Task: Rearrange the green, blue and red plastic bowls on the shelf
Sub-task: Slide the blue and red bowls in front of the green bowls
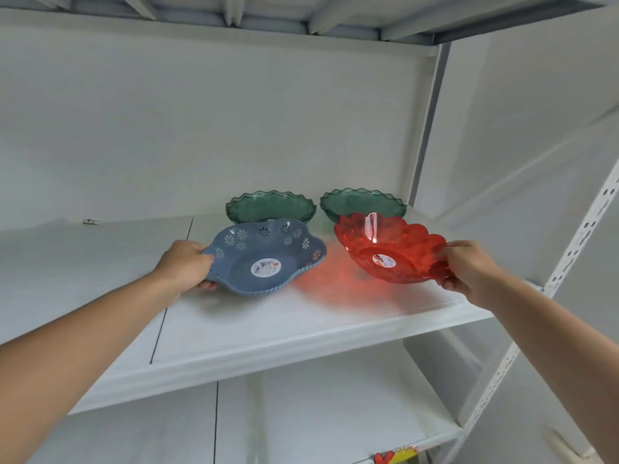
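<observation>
My left hand (187,264) grips the left rim of a blue bowl (268,256) with white flower cut-outs and a round sticker inside. The bowl is tilted, its left side raised off the white shelf (301,333). A clear red scalloped bowl (388,252) is held at its right rim by my right hand (465,266); it is tilted too and throws a red glow on the shelf. Two dark green wavy-edged bowls stand behind, one at the left (271,205) and one at the right (361,202), side by side against the back wall.
The shelf runs left with bare white surface and a seam (174,296). A perforated white upright (576,242) stands at the right. Another shelf (301,426) lies below, with a red and yellow object (398,455) at its front edge. A shelf underside hangs overhead.
</observation>
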The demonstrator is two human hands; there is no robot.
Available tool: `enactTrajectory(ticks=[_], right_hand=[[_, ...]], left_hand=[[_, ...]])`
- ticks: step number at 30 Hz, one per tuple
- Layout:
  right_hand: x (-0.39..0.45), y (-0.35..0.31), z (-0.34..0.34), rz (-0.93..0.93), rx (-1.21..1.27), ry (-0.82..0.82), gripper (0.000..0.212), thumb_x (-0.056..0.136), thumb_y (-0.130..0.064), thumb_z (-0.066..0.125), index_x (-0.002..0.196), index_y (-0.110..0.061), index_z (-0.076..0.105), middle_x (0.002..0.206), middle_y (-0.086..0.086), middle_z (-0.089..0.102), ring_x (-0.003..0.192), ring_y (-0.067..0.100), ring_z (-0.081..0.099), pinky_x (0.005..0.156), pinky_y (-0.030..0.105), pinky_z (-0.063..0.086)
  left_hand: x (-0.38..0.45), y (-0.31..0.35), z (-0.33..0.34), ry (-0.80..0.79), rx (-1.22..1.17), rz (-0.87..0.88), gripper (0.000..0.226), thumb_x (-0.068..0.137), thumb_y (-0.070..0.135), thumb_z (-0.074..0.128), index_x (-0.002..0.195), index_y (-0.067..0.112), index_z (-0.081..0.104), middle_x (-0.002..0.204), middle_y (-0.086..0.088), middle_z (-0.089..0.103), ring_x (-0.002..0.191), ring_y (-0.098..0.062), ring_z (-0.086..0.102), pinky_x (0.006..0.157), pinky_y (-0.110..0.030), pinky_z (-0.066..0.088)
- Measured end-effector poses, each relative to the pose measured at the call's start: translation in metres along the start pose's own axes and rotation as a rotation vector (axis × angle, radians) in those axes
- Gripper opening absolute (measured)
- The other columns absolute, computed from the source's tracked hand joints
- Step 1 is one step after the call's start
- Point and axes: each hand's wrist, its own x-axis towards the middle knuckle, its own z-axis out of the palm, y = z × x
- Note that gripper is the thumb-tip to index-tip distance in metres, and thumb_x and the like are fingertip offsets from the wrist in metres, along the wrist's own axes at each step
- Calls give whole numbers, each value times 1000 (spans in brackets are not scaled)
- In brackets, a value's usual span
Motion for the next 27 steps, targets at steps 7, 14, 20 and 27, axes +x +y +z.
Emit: enactTrajectory(ticks=[7, 14, 20, 27], right_hand=[[30, -5, -39, -44, 51, -103, 19, 87, 8, 52, 79, -4, 65, 46, 4, 57, 35, 16, 48, 33, 23, 39], [54, 1, -89, -43, 49, -139, 22, 87, 9, 49, 78, -4, 64, 43, 3, 57, 33, 15, 49, 33, 22, 41], [66, -6, -124, -78, 45, -90, 19, 86, 8, 49, 80, -3, 64, 42, 5, 57, 31, 17, 49, 33, 23, 39], [75, -34, -122, -116, 23, -119, 22, 87, 8, 48, 75, -5, 63, 44, 3, 56, 32, 16, 49, 35, 22, 40]], left_hand=[[-38, 36, 60, 40, 45, -30, 22, 92, 5, 55, 95, -5, 75, 71, -22, 75, 43, -22, 63, 50, -24, 50], [-59, 66, 140, 35, 6, -96, 23, 92, 12, 57, 101, 0, 75, 68, -15, 77, 52, -28, 74, 46, -25, 52], [-69, 114, 195, -20, 12, -54, 23, 93, 10, 53, 97, -1, 73, 67, -15, 74, 42, -22, 68, 40, -21, 48], [-71, 138, 241, -105, -151, -125, 23, 101, 21, 53, 97, 7, 71, 102, -18, 75, 68, -33, 78, 58, -34, 64]])
